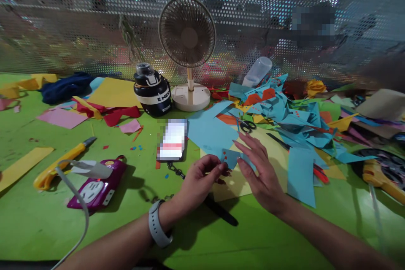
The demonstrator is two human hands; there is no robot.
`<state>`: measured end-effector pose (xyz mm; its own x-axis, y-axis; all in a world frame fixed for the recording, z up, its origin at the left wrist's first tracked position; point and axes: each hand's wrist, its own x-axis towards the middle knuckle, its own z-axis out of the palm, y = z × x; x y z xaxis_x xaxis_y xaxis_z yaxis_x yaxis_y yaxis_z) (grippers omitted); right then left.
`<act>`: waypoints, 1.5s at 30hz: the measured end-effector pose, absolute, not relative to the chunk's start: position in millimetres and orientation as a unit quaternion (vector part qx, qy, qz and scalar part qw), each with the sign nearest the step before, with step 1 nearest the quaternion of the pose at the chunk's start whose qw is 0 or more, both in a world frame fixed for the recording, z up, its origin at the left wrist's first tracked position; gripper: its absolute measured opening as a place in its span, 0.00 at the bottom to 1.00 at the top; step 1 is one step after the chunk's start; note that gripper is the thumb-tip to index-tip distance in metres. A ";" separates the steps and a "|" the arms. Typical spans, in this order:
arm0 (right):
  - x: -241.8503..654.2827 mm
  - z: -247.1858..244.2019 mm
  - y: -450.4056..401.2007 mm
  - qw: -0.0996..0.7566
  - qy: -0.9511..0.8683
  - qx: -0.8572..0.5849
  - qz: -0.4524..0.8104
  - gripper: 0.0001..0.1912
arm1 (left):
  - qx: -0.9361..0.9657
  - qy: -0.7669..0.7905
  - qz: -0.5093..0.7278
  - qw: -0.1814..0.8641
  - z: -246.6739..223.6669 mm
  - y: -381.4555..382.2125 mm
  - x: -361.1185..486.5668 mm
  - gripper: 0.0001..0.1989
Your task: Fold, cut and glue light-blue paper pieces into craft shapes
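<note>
A small blue paper piece (232, 158) with a few red dots is pinched between the thumb and fingers of my left hand (202, 179), which wears a pale watch band. My right hand (261, 173) is at the paper's right edge, its fingers spread and thumb beside the paper; whether they touch is hard to tell. Beneath both hands lies a pale yellow sheet (275, 152). A larger blue sheet (210, 128) is just beyond them. Black-handled scissors (247, 125) rest behind my right hand. A black strip-like object (221, 211) lies below my left hand.
A lit phone (172, 140), a black bottle (153, 93) and a fan (190, 95) stand or lie ahead. Blue scraps (284, 112) pile at the right. A purple power strip (98, 190) and yellow cutter (63, 162) lie left. A tape reel (386, 168) is far right.
</note>
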<state>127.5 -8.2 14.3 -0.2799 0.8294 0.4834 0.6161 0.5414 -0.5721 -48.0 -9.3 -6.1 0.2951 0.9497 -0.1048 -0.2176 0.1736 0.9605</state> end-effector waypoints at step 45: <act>134.2 12.3 2.5 0.396 -0.724 -0.507 0.248 0.18 | 0.466 0.384 0.399 0.690 -16.0 -10.7 -46.9 0.16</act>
<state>134.2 2.5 12.3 -0.1721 0.9311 0.3217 0.5379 0.3624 -0.7611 -46.9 -10.7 -16.0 0.3877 0.9082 -0.1579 -0.1932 0.2476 0.9494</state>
